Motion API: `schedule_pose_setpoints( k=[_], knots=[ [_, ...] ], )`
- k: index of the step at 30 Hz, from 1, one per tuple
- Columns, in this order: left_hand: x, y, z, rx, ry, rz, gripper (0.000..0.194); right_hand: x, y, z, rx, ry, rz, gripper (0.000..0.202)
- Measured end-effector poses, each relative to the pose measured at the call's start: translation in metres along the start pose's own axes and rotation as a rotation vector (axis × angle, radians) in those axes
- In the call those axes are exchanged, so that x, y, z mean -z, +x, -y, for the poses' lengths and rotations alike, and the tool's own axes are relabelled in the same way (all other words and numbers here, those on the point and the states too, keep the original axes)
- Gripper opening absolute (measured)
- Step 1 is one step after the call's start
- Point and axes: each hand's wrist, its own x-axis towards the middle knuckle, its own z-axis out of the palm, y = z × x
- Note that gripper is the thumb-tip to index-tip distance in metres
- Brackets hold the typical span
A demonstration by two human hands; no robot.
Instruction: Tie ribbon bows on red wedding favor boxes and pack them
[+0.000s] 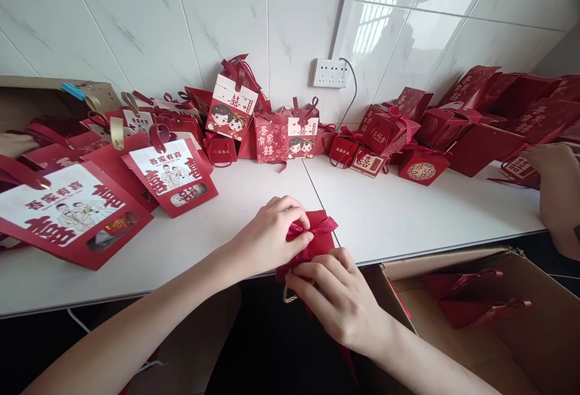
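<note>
A small red bag (324,243) with a bright pink-red ribbon bow (325,226) lies at the front edge of the white table. My left hand (276,232) pinches the bow between thumb and fingers. Lower down, my right hand (338,295) has its fingers bent round the bag's near end, beside a beige twisted cord (289,294). Its fingertips are partly hidden, so what exactly they grip is hard to see.
Red gift boxes (272,138) line the tiled wall, and large red bags (172,176) stand at the left. An open cardboard box (475,343) holding red bags is below the table at the right. Another person's hand (555,168) is at the far right.
</note>
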Motion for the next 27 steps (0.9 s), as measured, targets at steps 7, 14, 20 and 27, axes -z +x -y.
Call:
schedule_pose_setpoints(
  k=[7,14,20,27],
  knots=[
    [-0.011,0.0,0.001,0.068,-0.09,-0.062,0.007,-0.003,0.0,0.003,0.088,0.075,-0.092,0.017],
    [-0.011,0.003,0.002,0.11,-0.143,-0.059,0.01,-0.001,0.002,0.003,0.074,0.128,-0.117,0.01],
    [-0.011,0.003,0.004,0.084,-0.142,-0.037,0.013,0.032,-0.006,-0.027,-0.546,0.256,0.009,0.036],
    [-0.012,0.003,0.002,0.1,-0.133,-0.055,0.014,0.03,-0.014,-0.026,-0.938,0.732,0.444,0.043]
  ],
)
